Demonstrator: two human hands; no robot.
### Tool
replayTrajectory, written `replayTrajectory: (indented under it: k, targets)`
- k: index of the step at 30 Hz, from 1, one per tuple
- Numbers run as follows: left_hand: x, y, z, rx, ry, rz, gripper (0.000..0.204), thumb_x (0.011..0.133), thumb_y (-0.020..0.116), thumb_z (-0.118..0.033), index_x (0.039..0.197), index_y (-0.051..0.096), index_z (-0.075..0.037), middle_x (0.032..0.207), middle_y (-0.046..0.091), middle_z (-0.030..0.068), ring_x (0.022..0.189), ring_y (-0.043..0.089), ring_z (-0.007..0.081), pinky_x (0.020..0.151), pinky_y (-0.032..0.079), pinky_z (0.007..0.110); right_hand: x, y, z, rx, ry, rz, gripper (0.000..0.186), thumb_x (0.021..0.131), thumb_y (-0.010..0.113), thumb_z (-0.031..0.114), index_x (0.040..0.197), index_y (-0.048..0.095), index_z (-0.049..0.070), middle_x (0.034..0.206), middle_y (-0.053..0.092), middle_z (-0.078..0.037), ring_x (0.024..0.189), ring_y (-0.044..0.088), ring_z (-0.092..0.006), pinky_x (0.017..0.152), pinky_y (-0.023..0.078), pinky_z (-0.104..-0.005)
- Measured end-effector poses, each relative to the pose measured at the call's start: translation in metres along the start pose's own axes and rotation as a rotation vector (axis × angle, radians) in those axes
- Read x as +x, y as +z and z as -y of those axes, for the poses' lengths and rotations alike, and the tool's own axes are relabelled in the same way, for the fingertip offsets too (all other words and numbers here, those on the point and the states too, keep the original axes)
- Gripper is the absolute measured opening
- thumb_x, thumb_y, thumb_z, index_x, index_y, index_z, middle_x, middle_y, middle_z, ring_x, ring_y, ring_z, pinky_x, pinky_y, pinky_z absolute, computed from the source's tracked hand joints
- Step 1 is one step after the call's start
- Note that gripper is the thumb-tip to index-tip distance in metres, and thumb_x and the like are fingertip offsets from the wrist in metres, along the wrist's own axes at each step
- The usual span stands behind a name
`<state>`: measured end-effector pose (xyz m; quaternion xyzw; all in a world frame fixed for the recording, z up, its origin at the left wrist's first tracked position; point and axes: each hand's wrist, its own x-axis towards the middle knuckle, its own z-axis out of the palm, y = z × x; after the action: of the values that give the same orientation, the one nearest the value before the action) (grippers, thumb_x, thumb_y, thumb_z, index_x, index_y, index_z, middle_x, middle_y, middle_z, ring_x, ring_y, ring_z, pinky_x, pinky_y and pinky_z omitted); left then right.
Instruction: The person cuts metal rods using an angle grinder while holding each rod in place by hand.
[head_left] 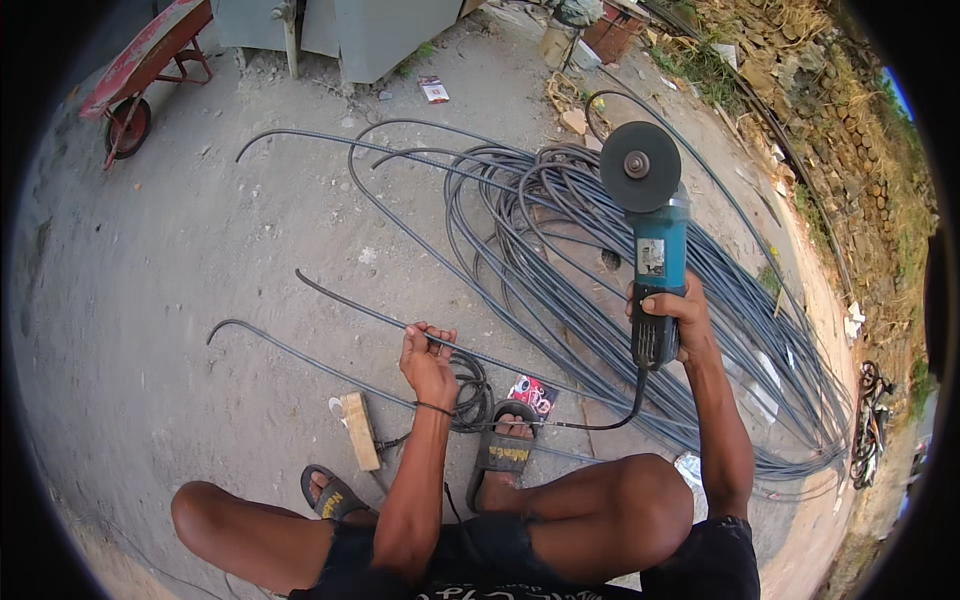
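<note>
My right hand (680, 315) is wrapped round the black handle of a teal angle grinder (662, 250), held upright over the bars. Its dark round cutting disc (640, 167) is at the top, and a black power cord runs down from the handle. My left hand (430, 360) has its fingers closed on a bent-ended steel rebar (365, 310), which slants from the left toward my foot. A second hooked rebar (300, 357) lies on the ground nearer to me. To the right spreads a large pile of rebar (570, 270), bent and tangled at its far end.
A wooden block (360, 431) and a coiled black cable (470, 395) lie by my sandalled feet. At the far left stands a red wheelbarrow (150, 65), near a grey metal box (385, 35). A rubble bank (800, 70) rises at right; a bicycle (870, 425) lies below it.
</note>
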<state>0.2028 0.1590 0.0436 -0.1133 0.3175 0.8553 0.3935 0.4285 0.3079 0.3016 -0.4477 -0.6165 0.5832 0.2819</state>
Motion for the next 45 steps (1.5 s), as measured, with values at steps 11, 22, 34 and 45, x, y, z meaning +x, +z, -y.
replayTrajectory:
  k: [11, 22, 34, 45]
  targets:
    - [0.028, -0.019, -0.056, -0.319, 0.096, 0.026, 0.027, 0.108, 0.054, -0.034, 0.094, 0.051, -0.010, 0.070, 0.046, 0.0004, 0.061, 0.039, 0.0122, 0.059, 0.035, 0.031, -0.013, 0.035, 0.020, -0.079, 0.051, 0.039, 0.052, 0.063, 0.078, 0.017, 0.110, 0.062, 0.000, 0.091, 0.071, -0.011, 0.077, 0.070, -0.0200, 0.078, 0.057, -0.0331]
    - [0.015, -0.024, -0.064, 1.028, 0.875, -0.466, 0.041, 0.098, 0.063, -0.010, 0.136, 0.057, 0.002, 0.106, 0.068, 0.0111, 0.087, 0.064, 0.0200, 0.082, 0.051, 0.036, -0.005, 0.051, 0.017, -0.066, 0.061, 0.072, 0.059, 0.060, 0.075, 0.014, 0.114, 0.060, -0.004, 0.092, 0.070, -0.016, 0.077, 0.071, -0.0235, 0.075, 0.059, -0.0357]
    - [0.135, 0.069, -0.021, 0.360, -0.172, 0.087, 0.026, 0.105, 0.058, -0.027, 0.119, 0.057, -0.004, 0.093, 0.061, 0.0046, 0.080, 0.064, 0.0207, 0.083, 0.057, 0.043, 0.034, 0.027, -0.035, -0.046, 0.071, 0.202, 0.050, 0.064, 0.079, 0.008, 0.110, 0.064, -0.001, 0.090, 0.072, -0.010, 0.079, 0.070, -0.0180, 0.077, 0.056, -0.0323]
    - [0.067, 0.048, -0.007, 0.348, -0.071, 0.082, 0.023, 0.107, 0.056, -0.029, 0.103, 0.059, -0.006, 0.084, 0.059, 0.0030, 0.071, 0.061, 0.0146, 0.073, 0.060, 0.036, 0.073, 0.005, -0.032, -0.022, 0.114, 0.231, 0.049, 0.064, 0.077, 0.007, 0.110, 0.063, -0.003, 0.089, 0.071, -0.011, 0.072, 0.070, -0.0189, 0.073, 0.057, -0.0319]
